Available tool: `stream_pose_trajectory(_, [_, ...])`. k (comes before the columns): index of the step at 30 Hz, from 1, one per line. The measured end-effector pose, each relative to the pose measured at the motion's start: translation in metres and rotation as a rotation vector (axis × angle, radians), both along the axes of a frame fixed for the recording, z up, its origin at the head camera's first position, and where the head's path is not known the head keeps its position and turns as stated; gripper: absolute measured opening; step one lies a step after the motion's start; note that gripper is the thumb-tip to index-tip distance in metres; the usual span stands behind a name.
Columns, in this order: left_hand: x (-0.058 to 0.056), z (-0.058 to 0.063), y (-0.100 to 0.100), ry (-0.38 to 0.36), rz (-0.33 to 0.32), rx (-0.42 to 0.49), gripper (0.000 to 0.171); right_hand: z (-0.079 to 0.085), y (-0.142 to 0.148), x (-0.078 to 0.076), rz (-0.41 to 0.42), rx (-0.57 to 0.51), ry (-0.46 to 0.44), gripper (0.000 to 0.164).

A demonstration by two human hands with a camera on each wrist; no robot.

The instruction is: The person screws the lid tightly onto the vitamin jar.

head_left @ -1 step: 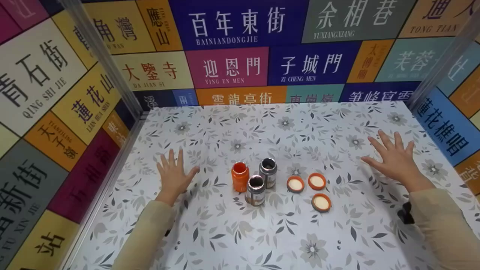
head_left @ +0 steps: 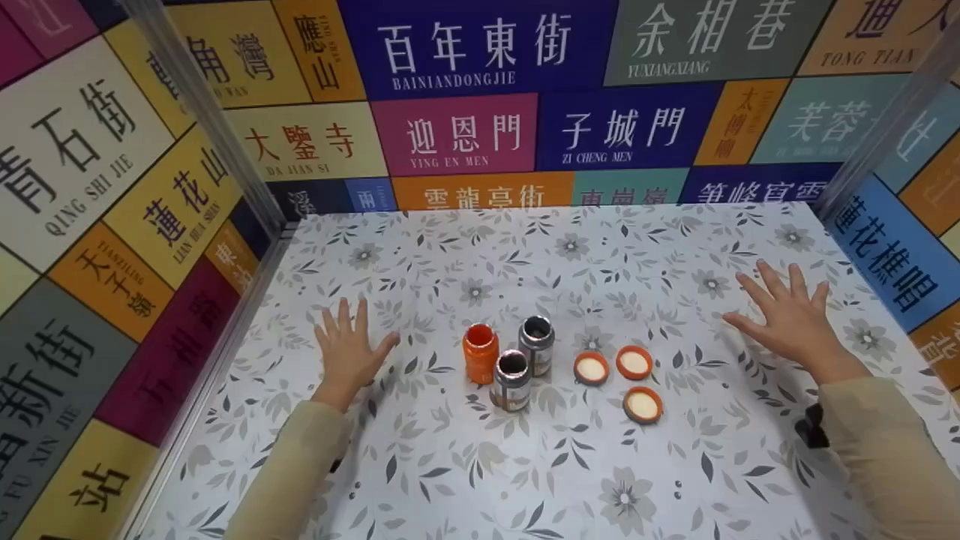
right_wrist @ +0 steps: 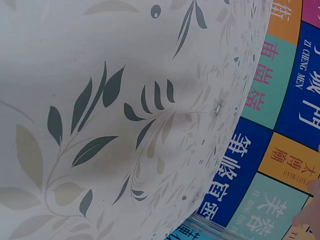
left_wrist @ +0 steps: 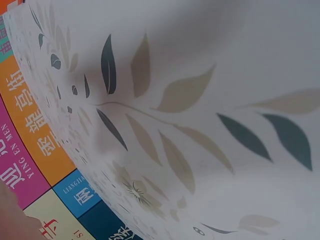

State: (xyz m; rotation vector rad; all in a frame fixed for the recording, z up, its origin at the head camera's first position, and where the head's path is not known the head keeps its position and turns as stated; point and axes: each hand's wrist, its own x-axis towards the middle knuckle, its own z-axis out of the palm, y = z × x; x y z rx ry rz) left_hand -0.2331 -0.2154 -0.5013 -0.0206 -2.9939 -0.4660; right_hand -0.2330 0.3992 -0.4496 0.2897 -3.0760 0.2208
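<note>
Three small uncapped bottles stand upright close together mid-table in the head view: an orange bottle (head_left: 480, 360), a dark grey bottle (head_left: 538, 352) at the back, and another grey bottle (head_left: 511, 386) in front. To their right lie three orange-rimmed lids, pale insides up: one lid (head_left: 591, 368) nearest the bottles, a second lid (head_left: 634, 363) and a third lid (head_left: 643, 406) closer to me. My left hand (head_left: 349, 356), fingers spread, is left of the bottles, apart from them. Over on the right, my right hand (head_left: 787, 322) is spread too, holding nothing.
A floral-patterned cloth covers the table (head_left: 450, 480). Panels with coloured street-name blocks rise at the back (head_left: 480, 52), left (head_left: 67, 225) and right (head_left: 892, 247). Clear corner posts (head_left: 217, 135) stand at the back corners.
</note>
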Motion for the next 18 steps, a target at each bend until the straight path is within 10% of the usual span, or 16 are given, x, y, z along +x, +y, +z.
stream_pose_trajectory(18, [0.0014, -0.0014, 0.0039, 0.004, 0.015, 0.013, 0.081, -0.0041, -0.0064, 0.0015, 0.028, -0.057, 0.007, 0.075])
